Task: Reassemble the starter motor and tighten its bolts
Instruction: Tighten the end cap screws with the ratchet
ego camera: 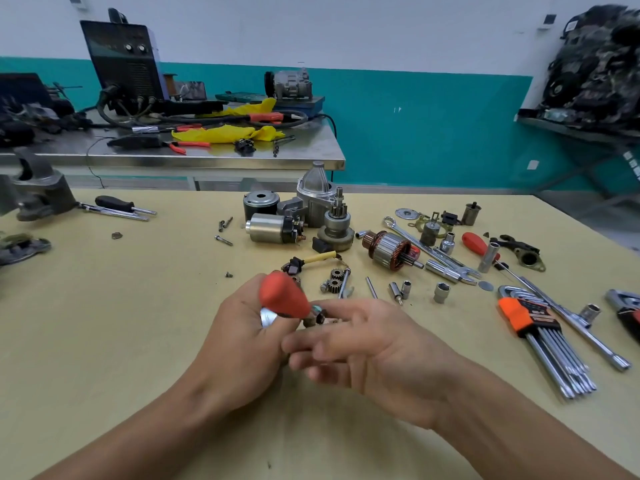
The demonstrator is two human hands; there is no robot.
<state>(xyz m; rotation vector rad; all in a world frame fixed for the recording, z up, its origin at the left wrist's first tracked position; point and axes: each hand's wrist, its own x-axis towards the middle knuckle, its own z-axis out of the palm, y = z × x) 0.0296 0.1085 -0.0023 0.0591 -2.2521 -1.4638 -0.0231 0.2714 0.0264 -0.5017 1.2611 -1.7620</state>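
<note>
Both hands meet low over the middle of the tan counter [104,341]. The left hand [242,341] is curled closed around a small shiny metal part [268,318], only a sliver of which shows between the thumb and fingers, and an orange-handled screwdriver [284,294] rises tilted from the same grip, its handle blurred. The right hand [374,351] is loosely half open, palm turned toward the left, fingertips [294,341] just beside the left hand's fingers; whether it grips anything cannot be told. A small dark piece [320,320] shows between the two hands. The rest of the starter motor lies in pieces farther back on the counter: the solenoid [273,228] on its side, the nose housing [317,197] upright behind it, the drive pinion assembly [336,225] just beside that, and the copper-wound armature [391,249] lying to the right. Small planet gears [336,280] sit near the hands. Farther right lie a combination wrench [433,252], loose sockets [441,292], and an orange-holdered hex key set [543,344].
</note>
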